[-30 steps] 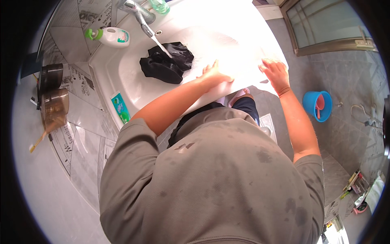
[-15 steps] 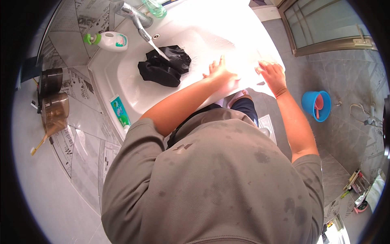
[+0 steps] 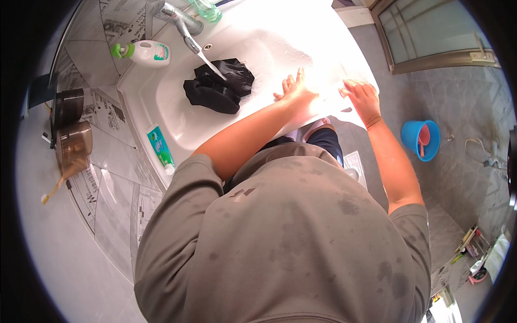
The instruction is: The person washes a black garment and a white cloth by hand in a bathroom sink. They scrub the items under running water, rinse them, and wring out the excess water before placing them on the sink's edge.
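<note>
Under the running stream from the chrome faucet, a wet black cloth lies bunched in the white sink. My left hand rests at the sink's right side, fingers spread and apart from the black cloth. Over the right end of the bright counter, my right hand has its fingers bent in, with the thumb close to them. Strong glare washes out the white surface between both hands, so whatever the right fingers grip cannot be made out.
A white pump bottle with a green top and a green tube lie on the sink's left rim. A clear green bottle stands behind the faucet. On the floor at right sits a blue bucket with a pink dipper.
My left hand has shifted slightly right and its fingers look more spread. The right hand has barely moved. Water keeps running onto the black cloth.
</note>
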Demonstrator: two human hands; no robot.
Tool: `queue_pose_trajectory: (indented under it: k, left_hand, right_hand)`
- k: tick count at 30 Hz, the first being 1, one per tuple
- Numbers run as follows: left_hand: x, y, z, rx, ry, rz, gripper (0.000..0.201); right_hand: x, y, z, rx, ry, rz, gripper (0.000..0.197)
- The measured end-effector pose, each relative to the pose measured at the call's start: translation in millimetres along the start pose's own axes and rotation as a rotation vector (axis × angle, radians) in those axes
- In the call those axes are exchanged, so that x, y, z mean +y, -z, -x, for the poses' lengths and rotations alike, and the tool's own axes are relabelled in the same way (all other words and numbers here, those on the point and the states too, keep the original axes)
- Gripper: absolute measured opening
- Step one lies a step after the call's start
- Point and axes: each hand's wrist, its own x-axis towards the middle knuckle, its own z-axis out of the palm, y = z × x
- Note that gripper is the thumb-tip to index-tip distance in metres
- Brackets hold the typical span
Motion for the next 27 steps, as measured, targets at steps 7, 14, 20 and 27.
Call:
queue_pose_trajectory:
  k: [7,14,20,27]
  left_hand:
    - [-88,27,30,-0.098,0.137,0.397,0.112]
    - [-76,15,24,-0.035,0.164,0.348,0.118]
    - [-37,7,1,-0.004,0.170,0.221,0.119]
    - [-140,35,55,-0.123,0.140,0.589,0.115]
  right_hand:
    - [-1,3,-4,0.000,0.016,0.037,0.021]
    - [1,0,-1,0.002,0.004,-0.011,0.022]
    - [0,2,-2,-0.028,0.000,-0.027,0.025]
    - [-2,6,-5,-0.041,-0.010,-0.033,0.024]
